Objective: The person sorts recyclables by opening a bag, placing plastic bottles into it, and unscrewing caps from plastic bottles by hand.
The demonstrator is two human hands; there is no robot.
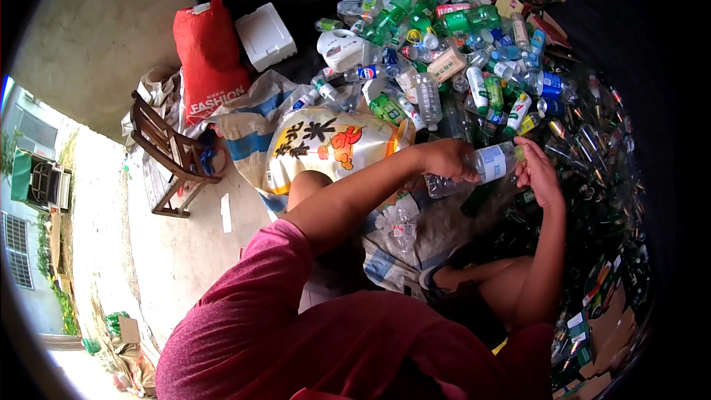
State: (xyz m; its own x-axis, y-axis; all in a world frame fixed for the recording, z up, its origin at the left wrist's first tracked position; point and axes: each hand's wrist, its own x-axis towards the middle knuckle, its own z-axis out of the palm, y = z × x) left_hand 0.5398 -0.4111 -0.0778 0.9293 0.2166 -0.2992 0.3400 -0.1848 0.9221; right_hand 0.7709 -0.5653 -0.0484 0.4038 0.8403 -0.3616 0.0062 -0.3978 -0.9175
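A clear plastic bottle [492,164] with a pale blue and white label lies sideways between my two hands. My left hand [453,158] is closed around its body, toward the left end. At the other end, the fingers of my right hand [539,172] are closed at the neck, where something light green shows; whether the cap is on I cannot tell. Beneath my left forearm is a shiny rice sack [296,167] with black characters and an orange figure. A crumpled clear bottle [404,231] lies on the woven sheet below my left hand.
A heap of plastic bottles [474,22] rises ahead, with a white jug [341,50] at its left. Dark glass bottles [592,148] spread to the right. On the left stand a wooden chair [167,148], a red bag [211,59] and a white foam box [265,35]. Cardboard [613,326] lies lower right.
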